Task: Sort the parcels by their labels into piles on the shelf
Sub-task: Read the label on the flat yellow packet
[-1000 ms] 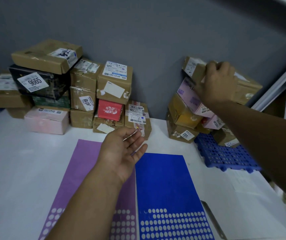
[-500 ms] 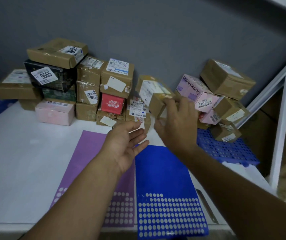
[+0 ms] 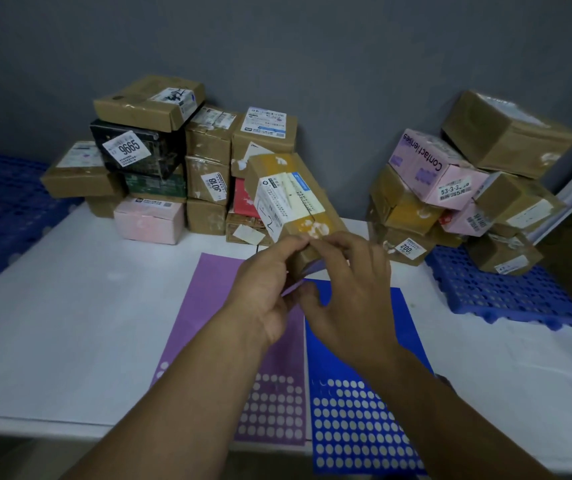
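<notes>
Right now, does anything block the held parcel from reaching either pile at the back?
Nothing visible does. The left hand and right hand grip the parcel in the air, just in front of the left pile; only bare white shelf lies between it and the right pile.

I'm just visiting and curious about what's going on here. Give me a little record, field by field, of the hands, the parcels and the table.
held parcel: brown box, white label, tilted, in both hands
left hand: grips the box's near end
right hand: grips the same end
left pile: stacked boxes against the wall, one labelled 9665
right pile: leaning boxes, partly on a blue pallet
table: white, with a purple sheet and a blue sheet, both dotted
</notes>
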